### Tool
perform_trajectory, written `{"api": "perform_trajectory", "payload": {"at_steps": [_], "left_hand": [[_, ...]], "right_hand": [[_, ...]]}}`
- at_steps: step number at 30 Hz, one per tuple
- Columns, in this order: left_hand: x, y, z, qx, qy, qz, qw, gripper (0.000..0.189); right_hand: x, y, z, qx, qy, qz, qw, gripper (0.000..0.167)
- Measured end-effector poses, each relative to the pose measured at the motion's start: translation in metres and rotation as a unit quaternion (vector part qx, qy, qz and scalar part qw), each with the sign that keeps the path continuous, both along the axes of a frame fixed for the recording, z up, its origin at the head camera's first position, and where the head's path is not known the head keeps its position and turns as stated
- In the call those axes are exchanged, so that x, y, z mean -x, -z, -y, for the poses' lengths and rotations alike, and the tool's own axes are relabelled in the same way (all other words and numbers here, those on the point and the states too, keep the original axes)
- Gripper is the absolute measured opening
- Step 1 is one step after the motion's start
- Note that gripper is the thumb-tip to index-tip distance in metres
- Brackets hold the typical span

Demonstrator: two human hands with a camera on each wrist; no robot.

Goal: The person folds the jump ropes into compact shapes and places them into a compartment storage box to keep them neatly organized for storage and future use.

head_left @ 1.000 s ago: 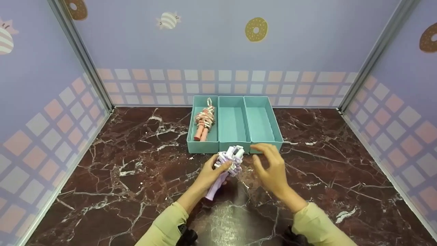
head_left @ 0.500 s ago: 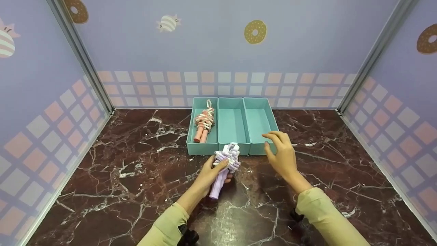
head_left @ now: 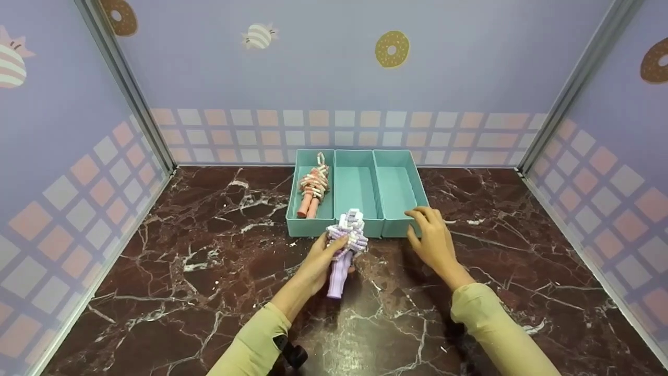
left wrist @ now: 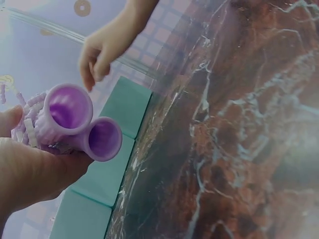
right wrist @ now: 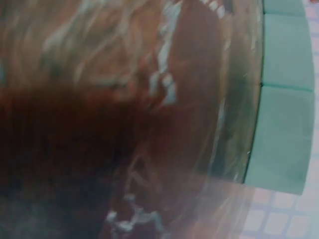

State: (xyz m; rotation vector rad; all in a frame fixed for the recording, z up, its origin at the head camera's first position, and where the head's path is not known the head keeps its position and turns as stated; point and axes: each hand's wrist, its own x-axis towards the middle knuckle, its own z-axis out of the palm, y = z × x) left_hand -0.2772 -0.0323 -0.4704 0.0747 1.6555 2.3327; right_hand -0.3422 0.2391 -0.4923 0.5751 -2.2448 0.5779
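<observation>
My left hand [head_left: 316, 262] grips a bundled purple-and-white beaded jump rope [head_left: 350, 234] over the table, just before the turquoise box. Its two purple handles [head_left: 338, 279] point down toward me; in the left wrist view their flared, hollow ends [left wrist: 70, 107] face the camera, with the thumb across the beads. Near the box's front right corner, my right hand [head_left: 434, 241] holds nothing, its fingers loosely bent. A pink-and-white beaded jump rope [head_left: 315, 183] lies coiled in the left compartment, handles toward me. The right wrist view shows no hand.
The turquoise box [head_left: 308, 228] has three compartments side by side; the middle one [head_left: 357, 183] and right one [head_left: 396, 183] show bare bottoms. It stands on a dark red marbled table [head_left: 219, 261], near the patterned back wall [head_left: 334, 68]. Side walls flank the table.
My left hand has turned the purple jump rope more upright and brought it slightly toward the box. My right hand has moved away from it to the right, toward the box's corner.
</observation>
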Motion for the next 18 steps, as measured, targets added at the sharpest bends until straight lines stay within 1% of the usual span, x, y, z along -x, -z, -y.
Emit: {"api": "perform_trajectory", "payload": {"at_steps": [5, 9, 11, 16, 18], "left_hand": [[0.003, -0.006, 0.001, -0.003, -0.015, 0.008, 0.9999, 0.053], [0.007, -0.012, 0.003, -0.01, -0.032, 0.015, 0.9993, 0.051], [0.009, -0.015, 0.003, -0.013, -0.037, 0.016, 0.9991, 0.05], [0.016, -0.025, 0.003, -0.015, -0.035, 0.018, 0.9991, 0.05], [0.019, -0.028, 0.002, -0.012, -0.034, 0.018, 0.9992, 0.05]], "right_hand": [[0.003, 0.009, -0.005, -0.013, 0.006, 0.009, 0.9999, 0.03], [0.001, 0.012, -0.005, -0.036, -0.003, 0.005, 0.9993, 0.03], [0.0, 0.013, -0.006, -0.039, -0.004, 0.0, 0.9992, 0.032], [-0.002, 0.015, -0.006, -0.035, 0.004, -0.002, 0.9994, 0.034], [-0.003, 0.013, -0.006, -0.042, 0.009, 0.004, 0.9991, 0.034]]}}
